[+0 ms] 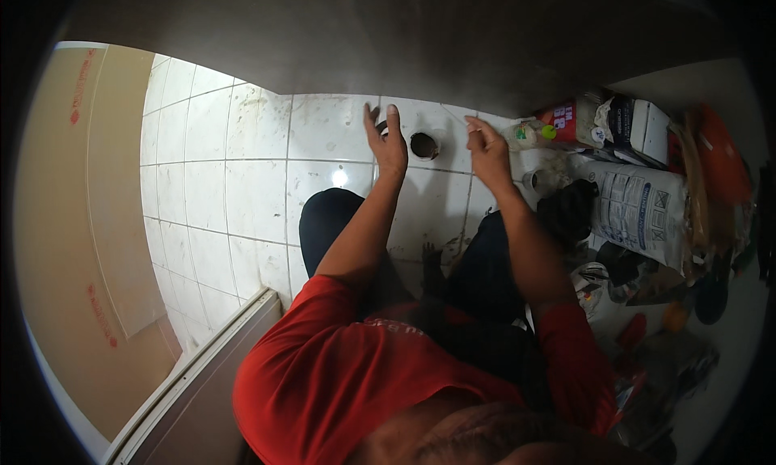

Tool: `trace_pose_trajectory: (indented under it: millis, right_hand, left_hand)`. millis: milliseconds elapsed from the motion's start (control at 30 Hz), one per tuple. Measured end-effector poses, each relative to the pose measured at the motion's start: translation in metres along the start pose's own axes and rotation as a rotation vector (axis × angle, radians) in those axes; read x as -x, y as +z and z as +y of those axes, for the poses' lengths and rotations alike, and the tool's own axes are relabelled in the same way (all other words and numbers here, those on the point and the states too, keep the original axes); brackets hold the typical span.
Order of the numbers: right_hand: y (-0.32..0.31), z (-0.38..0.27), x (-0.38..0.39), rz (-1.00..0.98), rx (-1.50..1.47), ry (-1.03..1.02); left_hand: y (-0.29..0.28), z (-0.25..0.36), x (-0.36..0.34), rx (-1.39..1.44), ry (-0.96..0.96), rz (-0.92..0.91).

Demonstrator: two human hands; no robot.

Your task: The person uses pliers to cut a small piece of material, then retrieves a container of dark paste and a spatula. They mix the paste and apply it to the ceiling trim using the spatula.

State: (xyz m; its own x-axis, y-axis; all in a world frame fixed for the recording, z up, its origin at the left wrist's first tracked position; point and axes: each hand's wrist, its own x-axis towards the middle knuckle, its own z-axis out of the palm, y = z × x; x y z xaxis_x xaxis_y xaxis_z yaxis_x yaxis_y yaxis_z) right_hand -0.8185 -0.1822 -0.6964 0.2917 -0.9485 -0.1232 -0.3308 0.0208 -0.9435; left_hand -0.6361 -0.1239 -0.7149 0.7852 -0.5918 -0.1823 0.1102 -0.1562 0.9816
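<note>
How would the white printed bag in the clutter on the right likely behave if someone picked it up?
The white bag looks like thin, glossy plastic with crinkled edges, so it would probably flex or sag when lifted. Its broad, flattish shape suggests it is unlikely to roll. Its contents are hidden, so its weight is hard to judge.

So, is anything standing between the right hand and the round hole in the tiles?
Nothing visible does: white floor tile spans the gap between the right hand and the round hole. The left hand is on the hole's other side.
</note>
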Motion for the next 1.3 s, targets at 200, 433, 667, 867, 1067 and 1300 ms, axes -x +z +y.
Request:
trace_pose_trajectory:
  millis: [200,433,667,867,1067,1300]
  right_hand:
    - [-0.009,-0.002,-0.021,-0.012,-0.108,0.091]
    - [-0.003,-0.003,-0.012,-0.207,-0.145,0.186]
    - [-0.012,-0.014,-0.01,-0.256,-0.411,0.345]
    - [-0.012,-0.009,-0.015,-0.317,-0.482,0.288]
    - [-0.01,-0.022,-0.023,-0.286,-0.586,0.319]
    - [-0.036,-0.048,0.048,-0.127,-0.762,0.638]
  left_hand:
    - [-0.003,-0.06,0.019,-0.81,0.303,-0.227]
    - [0.002,-0.091,0.012,-1.189,0.238,-0.558]
    - [0.002,-0.118,0.003,-0.872,0.28,-0.531]
    - [-0.001,-0.103,0.009,-0.719,0.347,-0.451]
    - [-0.002,-0.054,0.011,-0.556,0.467,-0.374]
    - [-0.087,0.091,0.058,-0.454,0.481,-0.405]
